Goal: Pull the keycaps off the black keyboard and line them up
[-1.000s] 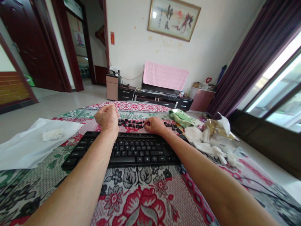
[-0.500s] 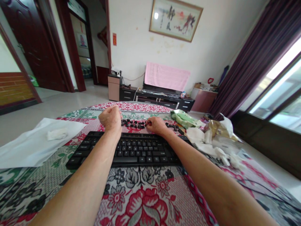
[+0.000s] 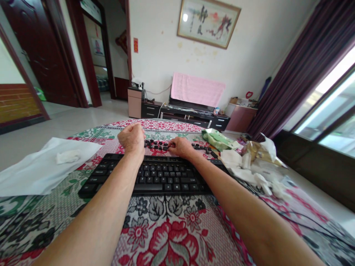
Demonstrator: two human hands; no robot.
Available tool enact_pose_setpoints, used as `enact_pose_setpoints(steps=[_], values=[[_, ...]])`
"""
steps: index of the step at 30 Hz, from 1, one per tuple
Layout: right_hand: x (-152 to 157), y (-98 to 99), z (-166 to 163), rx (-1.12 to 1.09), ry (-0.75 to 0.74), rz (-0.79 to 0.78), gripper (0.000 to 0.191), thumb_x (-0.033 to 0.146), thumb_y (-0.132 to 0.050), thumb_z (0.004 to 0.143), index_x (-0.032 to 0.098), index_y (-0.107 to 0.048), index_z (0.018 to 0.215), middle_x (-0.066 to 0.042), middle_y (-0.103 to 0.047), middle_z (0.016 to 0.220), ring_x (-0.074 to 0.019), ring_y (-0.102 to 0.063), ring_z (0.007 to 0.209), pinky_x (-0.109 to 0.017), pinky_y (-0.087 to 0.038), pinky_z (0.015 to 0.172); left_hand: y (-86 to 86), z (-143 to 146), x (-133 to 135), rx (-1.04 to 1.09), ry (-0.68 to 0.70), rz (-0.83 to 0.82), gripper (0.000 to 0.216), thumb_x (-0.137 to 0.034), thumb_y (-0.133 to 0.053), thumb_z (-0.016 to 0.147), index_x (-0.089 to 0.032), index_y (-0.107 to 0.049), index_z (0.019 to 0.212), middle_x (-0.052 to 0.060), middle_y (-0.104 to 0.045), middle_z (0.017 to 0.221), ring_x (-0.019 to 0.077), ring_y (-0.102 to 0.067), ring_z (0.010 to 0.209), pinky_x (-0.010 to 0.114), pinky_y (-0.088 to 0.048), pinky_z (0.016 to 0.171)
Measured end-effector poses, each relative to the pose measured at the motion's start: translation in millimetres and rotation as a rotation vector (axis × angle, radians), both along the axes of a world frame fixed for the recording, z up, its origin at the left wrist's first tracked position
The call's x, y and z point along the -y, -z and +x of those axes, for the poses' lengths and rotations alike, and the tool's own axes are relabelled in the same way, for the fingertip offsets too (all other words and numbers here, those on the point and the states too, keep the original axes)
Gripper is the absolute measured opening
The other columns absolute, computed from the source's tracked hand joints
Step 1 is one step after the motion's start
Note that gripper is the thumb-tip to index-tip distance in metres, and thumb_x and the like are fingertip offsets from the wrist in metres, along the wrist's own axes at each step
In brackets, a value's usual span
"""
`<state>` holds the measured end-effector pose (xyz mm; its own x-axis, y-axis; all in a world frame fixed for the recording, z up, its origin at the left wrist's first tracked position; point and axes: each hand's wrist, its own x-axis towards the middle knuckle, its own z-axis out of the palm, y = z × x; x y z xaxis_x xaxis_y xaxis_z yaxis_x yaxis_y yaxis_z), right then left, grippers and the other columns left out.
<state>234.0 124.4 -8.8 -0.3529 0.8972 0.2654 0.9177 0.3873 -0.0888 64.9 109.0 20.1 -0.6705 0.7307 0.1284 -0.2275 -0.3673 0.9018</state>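
A black keyboard (image 3: 155, 188) lies across the patterned tablecloth, under both forearms. Several loose black keycaps (image 3: 155, 145) are scattered just beyond its far edge. My left hand (image 3: 132, 137) is closed in a fist above the far left part of the keyboard, left of the keycaps; whatever it may hold is hidden. Among the keycaps, my right hand (image 3: 181, 147) has its fingers drawn together, with the fingertips down at a dark keycap. Part of the keycap row is covered by this hand.
At the left lies a white sheet (image 3: 33, 173) with a folded white wipe (image 3: 68, 156) on it. To the right are a green wipes packet (image 3: 219, 139), crumpled tissues (image 3: 231, 159), a gold-and-white bag (image 3: 256, 151) and a black cable (image 3: 307, 225). A TV under a pink towel (image 3: 196, 88) stands beyond the table.
My right hand has shifted slightly left along the keycaps, uncovering some on its right side. My left fist stays nearly in place.
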Motion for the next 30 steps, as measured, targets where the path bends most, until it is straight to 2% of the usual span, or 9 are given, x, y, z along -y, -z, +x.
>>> enact_pose_setpoints(steps=[8, 17, 21, 23, 25, 27, 30], values=[[4, -1.9, -5, -0.038, -0.106, 0.012, 0.024, 0.026, -0.058, 0.071, 0.019, -0.068, 0.091, -0.002, -0.066, 0.081, -0.0122, -0.056, 0.069, -0.02, -0.039, 0.063, -1.9, 0, 1, -0.013, -0.015, -0.022, 0.018, -0.021, -0.05, 0.059, -0.013, -0.064, 0.066, -0.005, -0.048, 0.044, 0.0072, -0.043, 0.036, 0.016, -0.03, 0.033], [-4, 2.7, -12, -0.023, -0.029, 0.001, 0.021, 0.025, -0.055, 0.072, 0.02, -0.069, 0.087, -0.002, -0.067, 0.08, -0.0134, -0.058, 0.071, -0.02, -0.039, 0.064, 1.5, 3, -1, -0.027, -0.003, -0.017, 0.018, -0.023, -0.051, 0.06, -0.013, -0.064, 0.068, -0.004, -0.049, 0.045, 0.0074, -0.042, 0.036, 0.017, -0.033, 0.034], [-1, -1.8, -11, -0.112, -0.017, 0.017, 0.022, 0.029, -0.058, 0.07, 0.019, -0.068, 0.087, -0.001, -0.066, 0.075, -0.0131, -0.057, 0.068, -0.021, -0.039, 0.063, 8.5, 7, -5, -0.1, 0.012, -0.04, 0.022, -0.027, -0.052, 0.062, -0.014, -0.066, 0.073, -0.004, -0.052, 0.047, 0.0086, -0.045, 0.037, 0.018, -0.034, 0.036], [4, -10.5, -3, -0.227, 0.011, 0.069, 0.023, 0.033, -0.054, 0.074, 0.017, -0.067, 0.083, -0.001, -0.064, 0.071, -0.0126, -0.055, 0.066, -0.021, -0.039, 0.063, 13.9, 10, -6, -0.205, 0.027, -0.049, 0.025, -0.029, -0.052, 0.063, -0.015, -0.068, 0.076, -0.003, -0.054, 0.048, 0.0103, -0.048, 0.04, 0.019, -0.035, 0.038], [12, -23.5, 14, -0.372, 0.08, 0.141, 0.028, 0.032, -0.042, 0.08, 0.016, -0.065, 0.077, -0.001, -0.062, 0.07, -0.0123, -0.054, 0.065, -0.021, -0.039, 0.063, 18.8, 13, -6, -0.387, 0.041, -0.049, 0.026, -0.03, -0.052, 0.065, -0.016, -0.069, 0.078, -0.002, -0.057, 0.049, 0.0125, -0.052, 0.043, 0.021, -0.037, 0.041], [23, -38.6, 38, -0.539, 0.127, 0.177, 0.033, 0.028, -0.03, 0.083, 0.016, -0.061, 0.08, -0.002, -0.061, 0.072, -0.0123, -0.054, 0.066, -0.02, -0.04, 0.061, 21.6, 17, -2, -0.58, 0.059, -0.046, 0.026, -0.032, -0.051, 0.068, -0.018, -0.071, 0.078, 0.0, -0.061, 0.053, 0.0146, -0.057, 0.051, 0.022, -0.041, 0.048], [42, -58.1, 79, -0.625, 0.146, 0.302, 0.035, 0.027, -0.025, 0.084, 0.017, -0.057, 0.073, -0.003, -0.059, 0.079, -0.013, -0.054, 0.073, -0.02, -0.041, 0.064, 21.5, 25, 10, -0.932, 0.183, -0.064, 0.024, -0.031, -0.049, 0.071, -0.019, -0.071, 0.071, 0.002, -0.066, 0.06, 0.0173, -0.062, 0.062, 0.025, -0.045, 0.061]])
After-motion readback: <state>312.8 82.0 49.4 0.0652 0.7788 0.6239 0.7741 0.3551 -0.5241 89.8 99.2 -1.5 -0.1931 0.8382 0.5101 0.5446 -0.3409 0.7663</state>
